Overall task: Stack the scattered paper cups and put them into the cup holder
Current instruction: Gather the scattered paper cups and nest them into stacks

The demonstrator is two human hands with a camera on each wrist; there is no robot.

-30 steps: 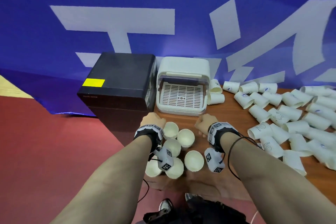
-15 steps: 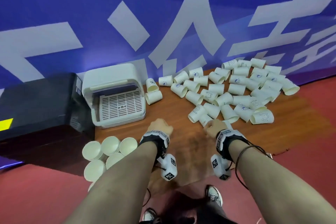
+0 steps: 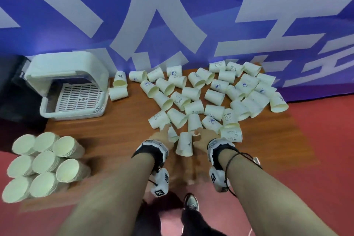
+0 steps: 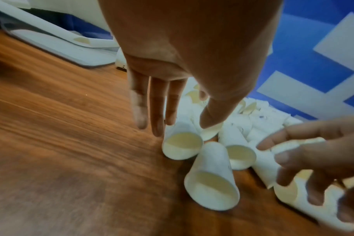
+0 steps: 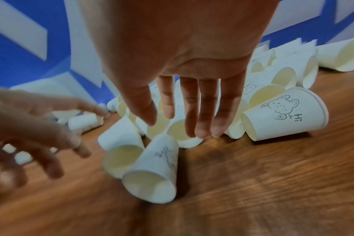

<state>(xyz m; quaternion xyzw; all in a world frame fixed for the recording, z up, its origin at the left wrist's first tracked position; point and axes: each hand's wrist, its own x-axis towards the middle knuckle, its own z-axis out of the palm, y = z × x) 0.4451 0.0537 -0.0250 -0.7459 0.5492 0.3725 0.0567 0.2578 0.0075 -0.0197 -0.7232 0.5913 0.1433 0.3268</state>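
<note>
The scattered paper cups (image 3: 210, 94) lie on their sides on the wooden table (image 3: 118, 136), right of the white cup holder (image 3: 70, 86). The left hand (image 3: 160, 137) and right hand (image 3: 206, 137) reach the nearest cups with straight, slightly spread fingers, holding nothing. Stacked cups (image 3: 46, 165) stand at the left.

Wooden table (image 3: 118, 140): cups (image 3: 214, 97), holder (image 3: 65, 84).
</note>
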